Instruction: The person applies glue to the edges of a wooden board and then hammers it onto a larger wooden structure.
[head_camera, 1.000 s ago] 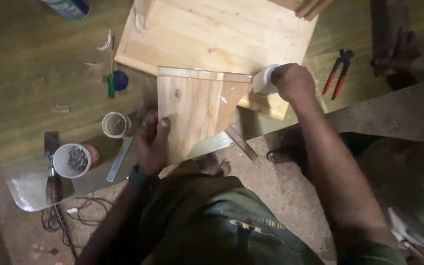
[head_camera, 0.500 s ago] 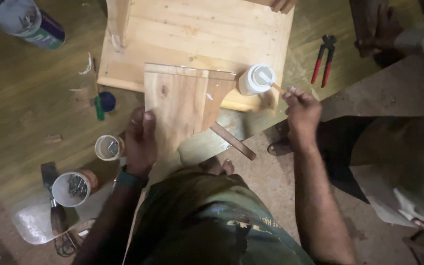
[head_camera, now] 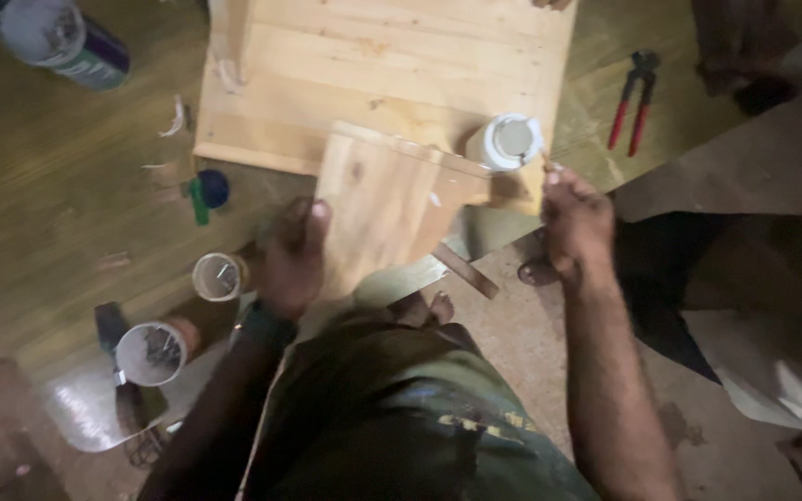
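Left hand: I see my left hand at centre frame, fingers curled over the left edge of the small wooden panel, gripping it.
Right hand: my right hand, right of centre, pinches a thin stick beside the white jar; its grip is partly blurred.
Panel: it lies over the large board's lower edge.
Nearby: red-handled pincers upper right, two open tubs lower left.

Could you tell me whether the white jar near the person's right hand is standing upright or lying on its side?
Upright: the white jar shows its round top to the head camera and stands on the wooden panel, beside the right hand.
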